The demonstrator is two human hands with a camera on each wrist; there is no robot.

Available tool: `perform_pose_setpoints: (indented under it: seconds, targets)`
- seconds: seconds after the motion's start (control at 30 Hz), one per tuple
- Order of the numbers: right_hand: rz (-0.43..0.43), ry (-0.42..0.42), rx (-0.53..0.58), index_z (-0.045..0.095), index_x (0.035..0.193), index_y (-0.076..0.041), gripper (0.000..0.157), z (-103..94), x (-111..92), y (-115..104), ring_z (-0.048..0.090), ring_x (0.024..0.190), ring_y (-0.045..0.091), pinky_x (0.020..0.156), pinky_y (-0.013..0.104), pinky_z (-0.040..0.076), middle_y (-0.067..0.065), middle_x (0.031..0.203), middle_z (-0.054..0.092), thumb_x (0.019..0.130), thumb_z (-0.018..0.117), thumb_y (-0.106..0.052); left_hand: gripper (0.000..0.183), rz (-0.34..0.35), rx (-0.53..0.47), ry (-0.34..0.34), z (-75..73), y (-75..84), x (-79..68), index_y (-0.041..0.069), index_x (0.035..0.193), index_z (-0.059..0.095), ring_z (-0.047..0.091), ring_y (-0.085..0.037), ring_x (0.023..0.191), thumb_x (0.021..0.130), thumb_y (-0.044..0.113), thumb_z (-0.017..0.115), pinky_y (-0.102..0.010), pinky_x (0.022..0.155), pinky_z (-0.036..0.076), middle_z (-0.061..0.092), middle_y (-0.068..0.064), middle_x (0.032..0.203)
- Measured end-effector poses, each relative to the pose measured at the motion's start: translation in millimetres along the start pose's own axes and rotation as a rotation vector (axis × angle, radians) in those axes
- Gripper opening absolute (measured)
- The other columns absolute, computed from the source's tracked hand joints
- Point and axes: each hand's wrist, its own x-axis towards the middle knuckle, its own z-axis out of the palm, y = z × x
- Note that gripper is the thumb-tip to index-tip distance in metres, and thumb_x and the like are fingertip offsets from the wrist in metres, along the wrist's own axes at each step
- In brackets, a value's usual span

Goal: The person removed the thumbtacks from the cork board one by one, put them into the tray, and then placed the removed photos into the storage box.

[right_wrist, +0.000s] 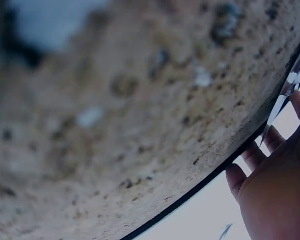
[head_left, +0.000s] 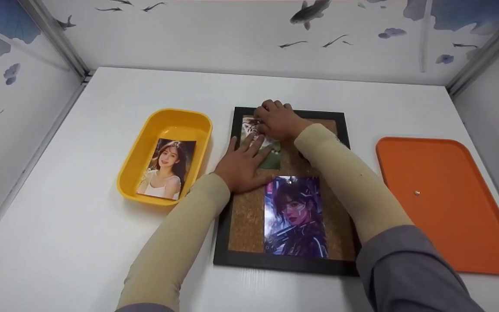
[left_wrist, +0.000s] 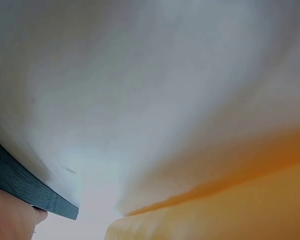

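My left hand lies with spread fingers on a tiger photo, over the left side of a black-framed corkboard. At the photo's top my right hand bends its fingers, its thumb side down on the print; I cannot tell whether it pinches anything there. Much of the tiger print is hidden under both hands. Below them a purple and blue picture of an armed figure is fixed to the cork by a silver thumbtack at its top edge. In the right wrist view, a shiny print edge shows by the fingers.
Left of the board stands a yellow tub with a portrait photo in it. An orange tray lies at the right, with one small metal tack on it. Patterned white panels border the white table.
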Motion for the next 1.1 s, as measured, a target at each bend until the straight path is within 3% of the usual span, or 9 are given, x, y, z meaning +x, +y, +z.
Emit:
perform_pose_setpoints:
  seconds: [0.37,1.1]
  targets:
    - [-0.001,0.041,0.057,0.05,0.132,-0.016,0.03,3.2,5.5,6.8,0.039,0.129,0.034,0.107,0.058,0.03,0.014,0.144,0.038,0.108,0.038,-0.031,0.087,-0.006,-0.02,-0.006,-0.1,0.1,-0.2,0.031,0.161,0.008,-0.006,-0.025,0.152,0.09,0.081,0.014,-0.057,0.117,-0.007,0.0,-0.001,0.166]
    - [-0.018,0.074,0.116,0.054,0.133,-0.019,0.031,2.3,2.3,8.2,0.041,0.129,0.033,0.106,0.057,0.03,0.014,0.142,0.042,0.107,0.039,-0.028,0.087,0.009,0.002,0.018,3.5,-0.6,0.1,0.027,0.161,0.012,-0.004,-0.026,0.152,0.091,0.08,0.013,-0.057,0.117,-0.004,0.002,-0.002,0.166]
